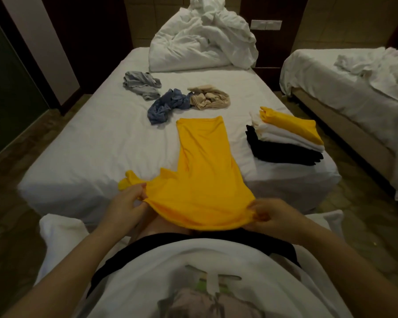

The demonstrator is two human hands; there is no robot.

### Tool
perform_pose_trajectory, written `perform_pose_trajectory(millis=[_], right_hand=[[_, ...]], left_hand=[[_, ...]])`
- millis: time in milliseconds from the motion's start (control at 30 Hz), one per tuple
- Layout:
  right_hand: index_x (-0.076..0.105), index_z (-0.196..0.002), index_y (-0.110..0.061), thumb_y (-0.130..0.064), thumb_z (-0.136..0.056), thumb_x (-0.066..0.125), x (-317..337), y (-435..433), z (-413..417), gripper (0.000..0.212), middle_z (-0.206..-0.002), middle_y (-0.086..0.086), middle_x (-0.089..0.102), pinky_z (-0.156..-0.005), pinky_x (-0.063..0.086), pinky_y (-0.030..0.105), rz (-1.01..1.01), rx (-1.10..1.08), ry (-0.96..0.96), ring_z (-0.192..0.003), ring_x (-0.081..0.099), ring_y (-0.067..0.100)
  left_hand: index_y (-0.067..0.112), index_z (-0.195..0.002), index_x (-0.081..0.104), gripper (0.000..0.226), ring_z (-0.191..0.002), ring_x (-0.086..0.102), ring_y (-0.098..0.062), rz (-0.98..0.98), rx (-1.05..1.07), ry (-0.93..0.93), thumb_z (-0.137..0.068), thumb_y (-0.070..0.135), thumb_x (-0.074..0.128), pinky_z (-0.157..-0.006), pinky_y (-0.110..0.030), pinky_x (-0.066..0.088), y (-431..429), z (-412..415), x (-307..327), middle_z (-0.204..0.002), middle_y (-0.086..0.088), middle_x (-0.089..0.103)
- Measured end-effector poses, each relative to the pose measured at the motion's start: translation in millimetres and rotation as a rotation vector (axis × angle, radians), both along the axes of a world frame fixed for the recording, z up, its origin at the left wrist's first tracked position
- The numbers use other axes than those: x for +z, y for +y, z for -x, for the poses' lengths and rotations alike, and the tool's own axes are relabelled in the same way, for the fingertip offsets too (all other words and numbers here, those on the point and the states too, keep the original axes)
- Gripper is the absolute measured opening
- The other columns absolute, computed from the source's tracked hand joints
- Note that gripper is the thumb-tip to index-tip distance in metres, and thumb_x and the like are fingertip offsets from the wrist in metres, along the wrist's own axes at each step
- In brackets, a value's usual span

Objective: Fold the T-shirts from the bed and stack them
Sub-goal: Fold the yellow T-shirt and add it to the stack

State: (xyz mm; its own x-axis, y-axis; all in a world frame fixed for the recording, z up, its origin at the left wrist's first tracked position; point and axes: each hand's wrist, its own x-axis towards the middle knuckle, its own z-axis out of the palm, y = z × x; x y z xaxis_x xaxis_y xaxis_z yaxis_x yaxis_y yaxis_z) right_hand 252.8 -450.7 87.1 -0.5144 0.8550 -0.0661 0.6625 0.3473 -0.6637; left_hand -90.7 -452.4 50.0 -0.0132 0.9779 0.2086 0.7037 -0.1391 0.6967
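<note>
Progress stands at partway. A stack of folded shirts (285, 138) sits on the right side of the bed (90, 145), black at the bottom, white in the middle, yellow on top; the exact count cannot be read. Three garments remain crumpled further up the mattress: a grey shirt (140, 84), a blue shirt (166, 106) and a beige shirt (209, 97), the latter two touching. These appear untouched and, by my judgement, await folding.

Item in hand: a yellow T-shirt (200, 171), lying lengthwise down the middle of the bed, between the crumpled pieces and the person. Its far portion rests flat on the sheet and looks narrowed, sides apparently turned in. Its near end is raised off the foot of the bed, with one sleeve projecting to the left.

Left hand (126, 203): fingers (141, 186) pinching the near left edge, just beside the sleeve. Right hand (269, 214): fingers pinching the near right corner. Both hands hold the same end, with the cloth taut between them.

Assessment: the fold of this shirt is unfinished, and it has yet to join the stack to its right.
</note>
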Motion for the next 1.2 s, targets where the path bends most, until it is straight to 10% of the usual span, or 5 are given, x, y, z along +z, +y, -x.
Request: perform_pose_trajectory(millis=[167, 433, 800, 1000, 1200], right_hand=[[0.07, -0.095, -0.031, -0.068, -0.068, 0.059, 21.2, 12.6, 7.6, 0.047, -0.092, -0.013, 0.063, -0.072, 0.043, 0.022, 0.392, 0.021, -0.023, -0.082, 0.058, 0.003], [0.067, -0.111, -0.013, -0.045, -0.091, 0.051, 15.3, 55.7, 71.1, 0.041, -0.112, 0.003, 0.065, -0.094, 0.045, 0.034, 0.281, -0.047, -0.077, -0.107, 0.057, 0.019], [0.062, -0.119, -0.012, -0.019, -0.095, 0.05, -26.6, 102.5, 119.9, 0.028, -0.121, 0.011, 0.062, -0.078, 0.041, 0.026, 0.214, -0.146, -0.115, -0.11, 0.057, 0.024], [0.064, -0.116, -0.012, -0.016, -0.094, 0.051, -44.9, 109.6, 107.1, 0.025, -0.121, 0.007, 0.063, -0.085, 0.037, 0.022, 0.222, -0.248, -0.043, -0.112, 0.054, 0.02], [0.066, -0.112, -0.01, -0.013, -0.093, 0.053, -52.0, 115.6, 100.9, 0.023, -0.12, 0.005, 0.063, -0.074, 0.03, 0.013, 0.233, -0.29, 0.02, -0.112, 0.053, 0.017]], left_hand=[[0.028, -0.066, 0.048, 0.021, -0.081, 0.06, -0.024, 0.388, -0.021, 0.164, -0.079, 0.015, 0.059, -0.064, -0.03, 0.036, -4.3, 5.2, -16.8, -0.073, -0.006, 0.06], [0.007, -0.079, 0.057, 0.02, -0.051, 0.055, -0.02, 0.557, 0.209, -0.025, -0.091, 0.005, 0.041, -0.043, -0.022, 0.038, 24.2, 28.1, -23.2, -0.079, -0.016, 0.067], [0.02, -0.142, 0.035, 0.049, -0.122, 0.045, -0.035, 0.498, -0.007, 0.104, -0.097, 0.036, 0.044, -0.098, -0.037, 0.037, 138.2, 3.9, -38.5, -0.136, -0.021, 0.044], [0.013, -0.086, 0.06, 0.021, -0.081, 0.054, -0.022, 0.631, -0.144, 0.169, -0.09, 0.033, 0.058, -0.066, -0.029, 0.041, 168.5, -11.3, -53.0, -0.092, -0.012, 0.06], [0.015, -0.071, 0.056, 0.02, -0.057, 0.043, -0.013, 0.543, 0.039, -0.411, -0.09, 0.021, 0.059, -0.049, -0.02, 0.036, 164.6, 17.4, -39.1, -0.063, -0.005, 0.047]])
